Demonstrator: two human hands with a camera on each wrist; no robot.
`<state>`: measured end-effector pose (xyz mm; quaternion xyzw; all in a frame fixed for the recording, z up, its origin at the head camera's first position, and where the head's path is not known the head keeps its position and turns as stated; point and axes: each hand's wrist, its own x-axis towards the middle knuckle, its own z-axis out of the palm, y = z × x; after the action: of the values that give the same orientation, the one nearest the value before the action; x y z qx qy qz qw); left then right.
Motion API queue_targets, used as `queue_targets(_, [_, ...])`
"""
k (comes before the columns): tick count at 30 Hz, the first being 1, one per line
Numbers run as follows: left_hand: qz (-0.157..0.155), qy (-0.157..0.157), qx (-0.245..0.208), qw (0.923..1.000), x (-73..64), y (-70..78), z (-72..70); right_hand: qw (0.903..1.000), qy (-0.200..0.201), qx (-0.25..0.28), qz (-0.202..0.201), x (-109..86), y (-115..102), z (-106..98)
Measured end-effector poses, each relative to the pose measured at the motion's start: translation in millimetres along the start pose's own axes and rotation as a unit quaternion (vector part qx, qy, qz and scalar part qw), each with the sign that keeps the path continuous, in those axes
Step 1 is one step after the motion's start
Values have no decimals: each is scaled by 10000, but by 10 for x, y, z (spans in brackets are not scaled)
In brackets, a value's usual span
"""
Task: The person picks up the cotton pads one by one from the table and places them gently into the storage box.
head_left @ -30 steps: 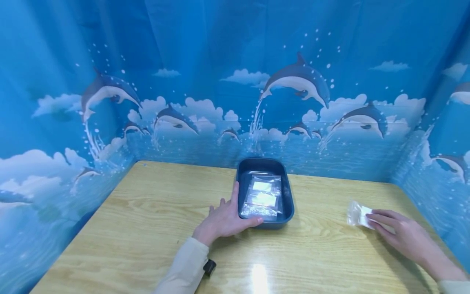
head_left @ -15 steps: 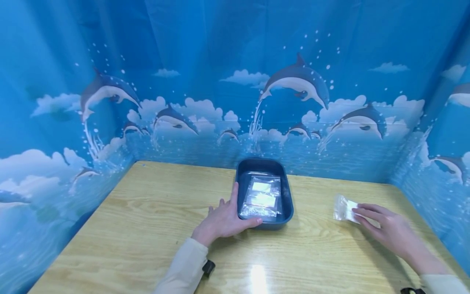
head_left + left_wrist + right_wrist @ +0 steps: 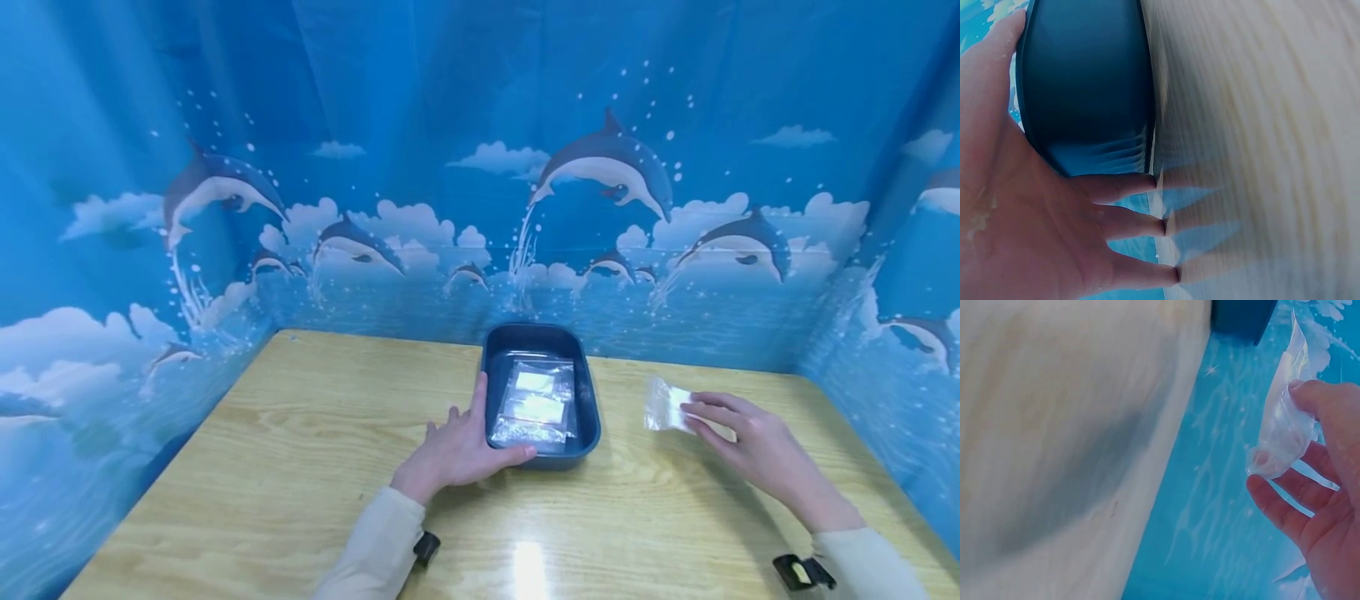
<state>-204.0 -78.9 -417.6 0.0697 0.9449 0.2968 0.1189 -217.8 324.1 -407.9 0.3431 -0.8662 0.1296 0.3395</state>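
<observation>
A dark blue rectangular tray [image 3: 531, 340] stands near the table's back edge, with several clear zip bags [image 3: 537, 410] bearing white labels stacked inside. My left hand [image 3: 454, 452] steadies it at the near left corner, thumb along the front rim and forefinger up the left side. In the left wrist view, the other fingers [image 3: 1138, 222] reach straight down to the tabletop beside the tray wall. To the right, my right hand [image 3: 753, 442] pinches a small clear plastic bag with a white part [image 3: 667, 407] between thumb and fingers, held above the table.
The light wooden table [image 3: 315, 433] is backed and flanked by a blue curtain [image 3: 420, 167] printed with dolphins. The curtain meets the table's back edge just behind the tray. Black wrist devices [image 3: 804, 573] sit at both sleeves.
My right hand has moved left and slightly away from me, bringing the plastic bag nearer to the tray. The left hand and tray have stayed in place.
</observation>
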Motion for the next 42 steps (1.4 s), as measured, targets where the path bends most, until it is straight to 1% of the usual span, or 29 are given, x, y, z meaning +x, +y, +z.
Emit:
queue_targets(3, [8,-19,11,10000,2,-2,2,10000,-12,49,-23,112,-63,30])
queue_targets(9, [19,49,39,10000,9,-4,-5,9998,-36,175,10,334,-192,120])
queue_targets(15, [34,13,24,10000,17,6,-9,9996,-82,269,20,497,-304,199])
queue_targets(24, [41,26,37,10000,18,10,-13,9984,-276,478,71,672,-425,322])
queue_targets(29, [37,-6,19,10000,13,10,-14,9978,-295,579,141,744,-475,382])
queue_targets(37, [24,-10,2,10000,14,7,-9,9961,-340,810,103,912,-550,485])
queue_targets(42, [12,-27,-15,10000,24,2,-7,9948,-490,874,178,1037,-586,552])
